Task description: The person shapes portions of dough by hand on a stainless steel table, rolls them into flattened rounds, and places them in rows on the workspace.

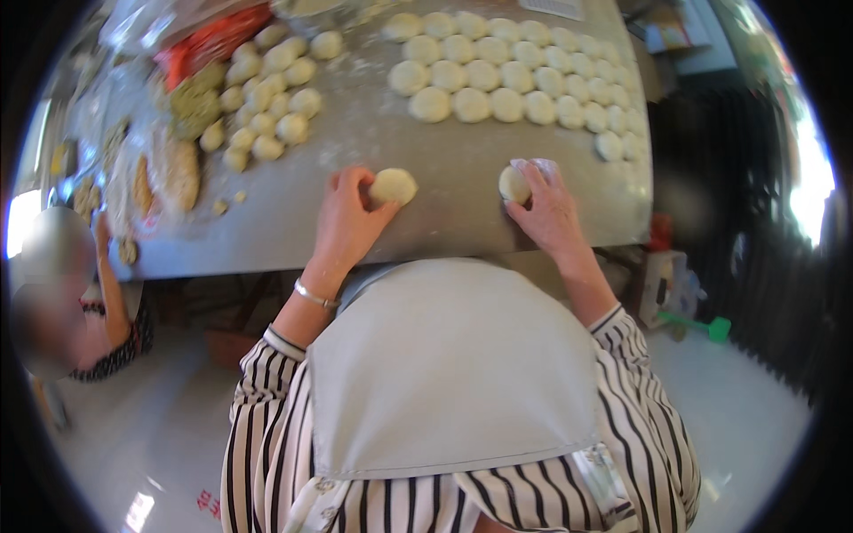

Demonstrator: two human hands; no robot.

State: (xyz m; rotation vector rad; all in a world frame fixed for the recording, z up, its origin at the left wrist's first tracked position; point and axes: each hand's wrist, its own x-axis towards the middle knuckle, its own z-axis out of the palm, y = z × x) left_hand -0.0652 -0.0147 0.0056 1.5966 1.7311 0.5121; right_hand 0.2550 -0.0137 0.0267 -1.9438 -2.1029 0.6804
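Near the front edge of the metal table (453, 218), my left hand (346, 216) curls its thumb and fingers round the side of a pale dough round (394, 186). My right hand (547, 211) grips another dough round (513, 185) a short way to the right, its fingers partly covering it. Something whitish shows on the right fingertips. Beyond, flattened dough rounds (482, 75) lie in close rows toward the far right. Smaller dough balls (262, 123) are heaped at the far left.
Left of the heap lie a greenish lump (195, 102), a red plastic bag (213, 43) and clear plastic over long dough pieces (184, 175). Small crumbs (220, 207) dot the table. Another person's arm (110, 280) reaches the table's left end. A green-handled tool (718, 330) is at lower right.
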